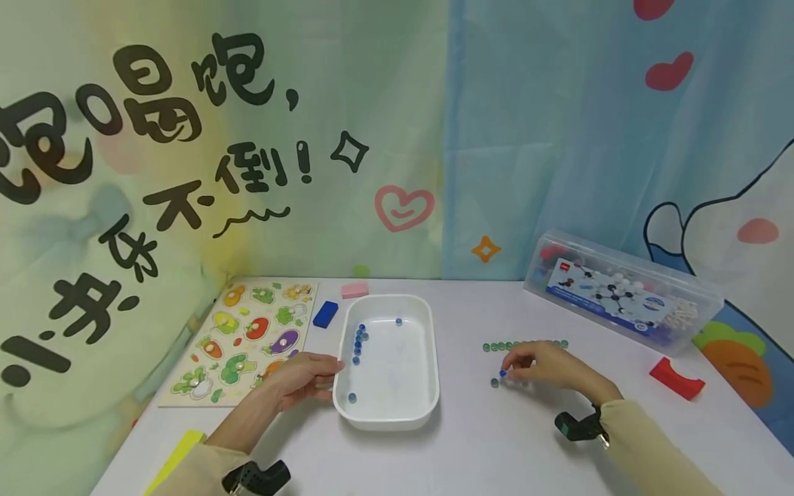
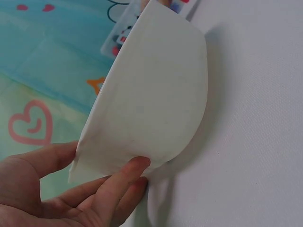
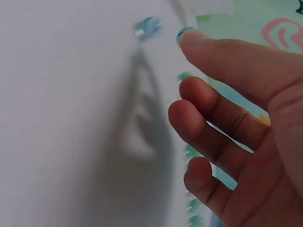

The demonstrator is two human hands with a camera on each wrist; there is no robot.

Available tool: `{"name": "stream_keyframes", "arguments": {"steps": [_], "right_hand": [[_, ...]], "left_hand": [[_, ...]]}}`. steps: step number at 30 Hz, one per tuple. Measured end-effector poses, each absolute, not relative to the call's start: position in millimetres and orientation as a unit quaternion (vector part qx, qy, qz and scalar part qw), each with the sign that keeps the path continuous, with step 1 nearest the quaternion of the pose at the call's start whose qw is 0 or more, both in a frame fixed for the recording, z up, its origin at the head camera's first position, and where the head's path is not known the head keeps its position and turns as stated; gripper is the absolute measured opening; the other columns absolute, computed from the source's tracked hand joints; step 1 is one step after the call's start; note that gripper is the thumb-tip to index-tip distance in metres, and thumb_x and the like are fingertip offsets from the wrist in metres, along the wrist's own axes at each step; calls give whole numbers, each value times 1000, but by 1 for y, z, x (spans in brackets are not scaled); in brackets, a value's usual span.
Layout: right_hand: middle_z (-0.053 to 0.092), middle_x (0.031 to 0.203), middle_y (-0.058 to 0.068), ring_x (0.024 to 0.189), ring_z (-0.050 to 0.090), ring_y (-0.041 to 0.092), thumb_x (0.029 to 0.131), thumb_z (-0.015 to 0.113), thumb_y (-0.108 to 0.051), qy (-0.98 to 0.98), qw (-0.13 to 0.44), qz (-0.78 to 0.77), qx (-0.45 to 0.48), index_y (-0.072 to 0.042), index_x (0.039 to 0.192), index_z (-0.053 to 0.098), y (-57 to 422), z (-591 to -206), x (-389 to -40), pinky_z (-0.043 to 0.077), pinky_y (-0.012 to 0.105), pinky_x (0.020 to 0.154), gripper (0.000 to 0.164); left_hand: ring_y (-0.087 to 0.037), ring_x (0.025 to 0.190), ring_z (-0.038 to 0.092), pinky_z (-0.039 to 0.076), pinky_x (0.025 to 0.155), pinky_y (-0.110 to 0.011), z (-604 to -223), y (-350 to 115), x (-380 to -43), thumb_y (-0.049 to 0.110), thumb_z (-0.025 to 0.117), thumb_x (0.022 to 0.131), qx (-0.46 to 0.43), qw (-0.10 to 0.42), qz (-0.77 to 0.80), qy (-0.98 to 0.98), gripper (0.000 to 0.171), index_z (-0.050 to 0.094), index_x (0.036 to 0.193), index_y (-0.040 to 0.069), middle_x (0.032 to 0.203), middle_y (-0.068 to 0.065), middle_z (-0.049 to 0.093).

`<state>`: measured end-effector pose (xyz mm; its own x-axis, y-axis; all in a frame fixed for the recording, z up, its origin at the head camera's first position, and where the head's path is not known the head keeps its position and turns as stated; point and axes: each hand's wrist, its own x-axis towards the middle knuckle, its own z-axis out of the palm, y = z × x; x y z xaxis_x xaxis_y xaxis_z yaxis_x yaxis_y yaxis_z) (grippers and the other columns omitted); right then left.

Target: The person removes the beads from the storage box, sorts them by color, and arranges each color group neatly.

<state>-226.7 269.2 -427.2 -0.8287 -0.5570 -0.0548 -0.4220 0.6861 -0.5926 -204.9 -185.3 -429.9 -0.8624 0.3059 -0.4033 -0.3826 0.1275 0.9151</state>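
My left hand [image 1: 307,377] grips the left side of a white rectangular tray [image 1: 397,419], with fingers against the outer wall [image 2: 156,90] in the left wrist view. Several blue glass marbles [image 1: 358,344] lie inside, mostly in a short line near the left wall. Over the table to the right, my right hand [image 1: 548,364] pinches a blue marble [image 1: 503,373] at its fingertips; in the right wrist view the fingertip partly hides this marble [image 3: 182,36]. A clear bluish marble [image 1: 494,383] lies on the table just beside it. Behind the hand runs a row of green marbles [image 1: 502,346], partly covered.
At the back right stands a clear lidded box [image 1: 620,296] of molecule-model pieces. A red arched block [image 1: 677,379] lies in front of it. A vegetable puzzle board [image 1: 248,344], blue block [image 1: 325,315], pink block [image 1: 355,290] and yellow piece [image 1: 176,458] are on the left.
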Motion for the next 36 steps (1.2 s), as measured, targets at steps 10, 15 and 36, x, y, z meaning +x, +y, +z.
{"name": "stream_keyframes", "arguments": {"steps": [10,15,36], "right_hand": [[69,93,-7,84,56,1,85,73,-29,920,102,-286,-249,-19,96,71,273,-448,-221,50,20,71,14],[69,93,-7,82,53,0,86,73,-29,920,105,-288,-244,-19,95,71,270,-448,-220,48,19,70,14],[65,83,-7,72,50,0,89,69,-18,922,91,-289,-241,-9,107,70,267,-424,-228,45,18,60,20]], "left_hand": [[-16,97,70,61,80,-28,-430,-188,-204,22,62,95,-10,274,666,694,50,51,133,-9,116,-12,69],[-15,95,70,61,79,-29,-429,-188,-204,20,61,96,-12,277,671,688,48,50,133,-9,113,-11,70],[-16,95,70,61,80,-30,-428,-187,-204,19,62,95,-9,277,672,687,47,52,132,-9,111,-10,70]]}}
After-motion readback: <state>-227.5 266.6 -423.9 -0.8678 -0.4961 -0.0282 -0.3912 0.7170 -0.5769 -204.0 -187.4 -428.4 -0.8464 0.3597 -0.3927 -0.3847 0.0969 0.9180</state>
